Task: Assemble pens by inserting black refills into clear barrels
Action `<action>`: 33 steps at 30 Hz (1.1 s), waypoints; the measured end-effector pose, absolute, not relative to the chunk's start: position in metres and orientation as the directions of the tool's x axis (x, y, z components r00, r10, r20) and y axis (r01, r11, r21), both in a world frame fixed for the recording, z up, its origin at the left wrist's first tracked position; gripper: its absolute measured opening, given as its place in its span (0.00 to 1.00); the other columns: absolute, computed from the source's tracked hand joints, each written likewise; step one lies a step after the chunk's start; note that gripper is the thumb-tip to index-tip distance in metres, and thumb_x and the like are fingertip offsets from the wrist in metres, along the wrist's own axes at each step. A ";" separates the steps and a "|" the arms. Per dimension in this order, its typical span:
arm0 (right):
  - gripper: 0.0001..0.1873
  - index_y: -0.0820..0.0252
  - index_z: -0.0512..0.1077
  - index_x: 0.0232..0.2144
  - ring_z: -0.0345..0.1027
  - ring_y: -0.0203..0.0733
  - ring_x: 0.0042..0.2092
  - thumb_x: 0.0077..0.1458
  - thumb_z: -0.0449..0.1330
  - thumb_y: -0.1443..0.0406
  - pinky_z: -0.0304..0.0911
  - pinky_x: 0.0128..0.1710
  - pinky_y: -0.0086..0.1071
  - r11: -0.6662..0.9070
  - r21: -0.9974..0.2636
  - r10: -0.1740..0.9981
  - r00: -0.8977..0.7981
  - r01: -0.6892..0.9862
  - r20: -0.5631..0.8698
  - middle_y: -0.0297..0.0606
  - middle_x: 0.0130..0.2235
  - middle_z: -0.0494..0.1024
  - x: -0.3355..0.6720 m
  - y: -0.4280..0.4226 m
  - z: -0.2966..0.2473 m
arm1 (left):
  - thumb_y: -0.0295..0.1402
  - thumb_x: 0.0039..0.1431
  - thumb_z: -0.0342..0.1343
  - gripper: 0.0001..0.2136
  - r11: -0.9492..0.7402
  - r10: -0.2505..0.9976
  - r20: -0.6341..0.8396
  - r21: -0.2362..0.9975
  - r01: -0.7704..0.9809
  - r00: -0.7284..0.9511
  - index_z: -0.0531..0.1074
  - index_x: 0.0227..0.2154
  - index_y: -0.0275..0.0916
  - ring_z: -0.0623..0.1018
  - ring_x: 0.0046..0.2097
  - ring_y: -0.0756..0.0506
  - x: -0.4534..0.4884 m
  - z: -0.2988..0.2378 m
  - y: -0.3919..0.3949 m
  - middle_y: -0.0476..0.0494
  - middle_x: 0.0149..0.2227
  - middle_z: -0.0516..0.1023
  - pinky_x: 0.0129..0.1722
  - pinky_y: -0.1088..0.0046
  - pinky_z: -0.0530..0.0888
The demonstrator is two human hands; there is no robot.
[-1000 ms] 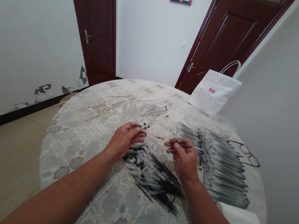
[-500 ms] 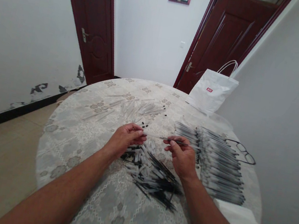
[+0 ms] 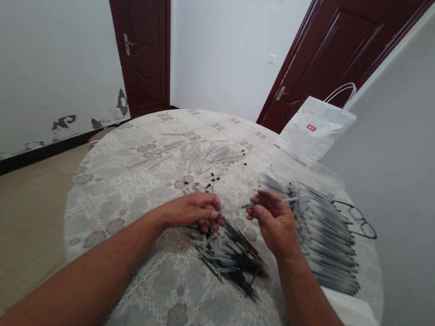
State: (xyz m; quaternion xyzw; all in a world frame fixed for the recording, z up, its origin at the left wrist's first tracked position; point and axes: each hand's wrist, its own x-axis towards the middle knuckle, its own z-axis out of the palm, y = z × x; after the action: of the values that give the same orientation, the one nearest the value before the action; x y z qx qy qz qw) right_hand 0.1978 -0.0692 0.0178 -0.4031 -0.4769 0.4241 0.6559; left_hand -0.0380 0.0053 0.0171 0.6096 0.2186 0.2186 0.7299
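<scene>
My left hand (image 3: 201, 213) pinches one end of a clear pen barrel (image 3: 230, 209), fingers closed. At the barrel's other end, my right hand (image 3: 272, 218) grips a thin pen refill (image 3: 250, 205) with a dark tip. Tip and barrel meet between the hands; how far one is inside the other cannot be made out. Just below my hands lies a loose pile of black and whitish pen parts (image 3: 233, 259). Farther back, clear tubes (image 3: 210, 156) are scattered, with several small black plugs (image 3: 215, 178) in front of them.
Stacked rows of pens (image 3: 324, 240) lie on the right, beside eyeglasses (image 3: 360, 221). A white paper bag (image 3: 317, 129) stands at the back right of the round table, and a white packet (image 3: 354, 314) lies at its near right edge. Patterned cloth (image 3: 163, 297) covers the table.
My left hand has moved down and right, toward the pile, and the barrel now slants up to the right. My right hand still grips the refill. The view has shifted slightly.
</scene>
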 end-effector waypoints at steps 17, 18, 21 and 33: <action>0.10 0.58 0.76 0.40 0.72 0.42 0.39 0.61 0.56 0.64 0.65 0.43 0.36 0.273 -0.499 0.919 -0.070 0.823 0.388 0.40 0.38 0.79 0.207 -0.057 -0.014 | 0.35 0.53 0.65 0.11 0.242 0.748 0.049 0.909 -0.340 0.662 0.74 0.37 0.37 0.78 0.34 0.47 -0.043 0.012 0.018 0.41 0.34 0.77 0.32 0.69 0.76; 0.10 0.58 0.75 0.41 0.72 0.43 0.40 0.61 0.55 0.64 0.65 0.44 0.35 0.291 -0.448 0.918 -0.115 0.845 0.379 0.41 0.39 0.78 0.205 -0.057 -0.016 | 0.35 0.53 0.66 0.12 0.246 0.772 0.034 0.904 -0.348 0.635 0.75 0.38 0.37 0.77 0.32 0.48 -0.043 0.010 0.020 0.43 0.33 0.77 0.31 0.70 0.76; 0.10 0.58 0.74 0.42 0.71 0.43 0.42 0.62 0.55 0.65 0.64 0.44 0.34 0.299 -0.341 0.930 -0.192 0.891 0.315 0.42 0.40 0.77 0.198 -0.059 -0.021 | 0.36 0.51 0.67 0.14 0.251 0.831 -0.003 0.895 -0.369 0.557 0.76 0.39 0.36 0.76 0.29 0.49 -0.042 0.004 0.026 0.43 0.32 0.77 0.30 0.70 0.77; 0.12 0.56 0.73 0.46 0.70 0.43 0.43 0.65 0.52 0.63 0.65 0.46 0.33 0.358 -0.307 0.923 -0.284 0.882 0.259 0.42 0.42 0.75 0.187 -0.058 -0.025 | 0.38 0.51 0.67 0.14 0.243 0.925 -0.051 0.841 -0.484 0.377 0.74 0.34 0.34 0.75 0.25 0.52 -0.040 0.001 0.036 0.42 0.30 0.79 0.27 0.74 0.77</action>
State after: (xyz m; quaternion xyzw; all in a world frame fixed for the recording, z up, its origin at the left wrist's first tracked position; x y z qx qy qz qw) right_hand 0.1868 -0.0584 -0.0246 -0.5644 -0.7996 0.0518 0.1987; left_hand -0.0397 0.0360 0.0006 0.3855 0.2860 0.4794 0.7347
